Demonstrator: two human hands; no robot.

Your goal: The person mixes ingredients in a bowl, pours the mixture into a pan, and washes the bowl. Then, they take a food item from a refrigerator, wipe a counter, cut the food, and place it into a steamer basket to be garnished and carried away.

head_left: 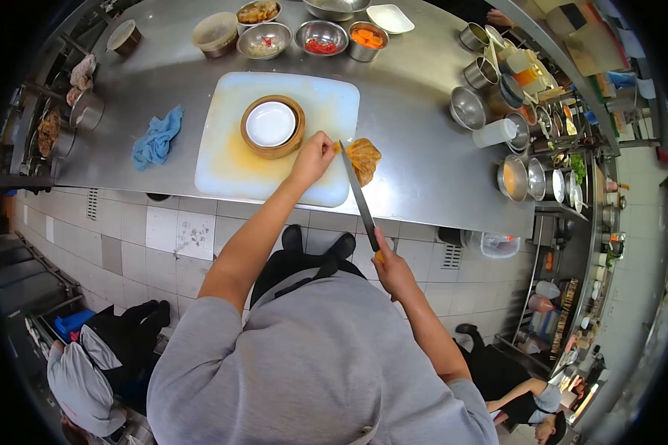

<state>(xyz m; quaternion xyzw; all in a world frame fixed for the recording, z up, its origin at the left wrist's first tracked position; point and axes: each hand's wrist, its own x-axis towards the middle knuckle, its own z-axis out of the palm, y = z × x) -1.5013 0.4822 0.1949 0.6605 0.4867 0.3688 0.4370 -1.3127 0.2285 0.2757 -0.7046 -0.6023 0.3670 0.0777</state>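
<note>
My right hand (393, 271) is wrapped round the handle of a long knife (359, 194), whose tip points up and left. The tip touches the neck of a tied plastic bag with orange-brown contents (364, 160), which lies on the steel table at the cutting board's right edge. My left hand (317, 152) is closed in a pinch at the bag's neck. A white bowl (270, 124) sits inside a round wooden container (295, 139) on the white cutting board (223, 163).
A blue cloth (157, 139) lies left of the board. Metal bowls of ingredients (321, 38) line the table's back. More bowls and a squeeze bottle (495, 133) stand at right. One person (89, 371) is behind at lower left, another (519, 389) at lower right.
</note>
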